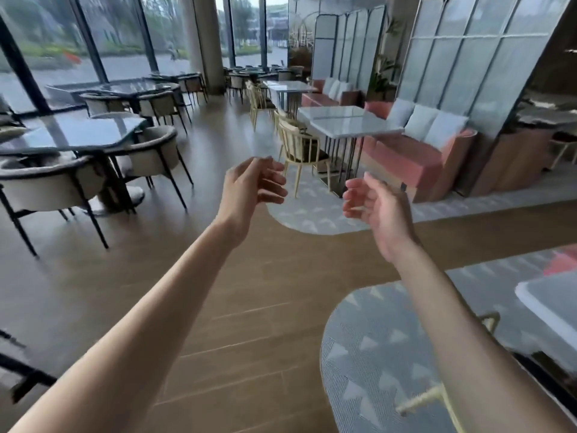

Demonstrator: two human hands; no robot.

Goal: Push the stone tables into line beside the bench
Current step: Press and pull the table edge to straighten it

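Stone-topped tables (349, 121) stand just beside the pink bench (406, 154), on its aisle side, with a pale wooden chair (301, 148) tucked at their near edge; your left hand (253, 185) and right hand (374, 204) hover well short of that bench, fingers loosely curled, gripping nothing; wooden floor (218, 307) lies beneath them.

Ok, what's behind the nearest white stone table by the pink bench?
Behind the stone table runs the pink bench with pale cushions against a glass screen. The tabletop hides part of the bench seat. Neither hand's grip touches anything.
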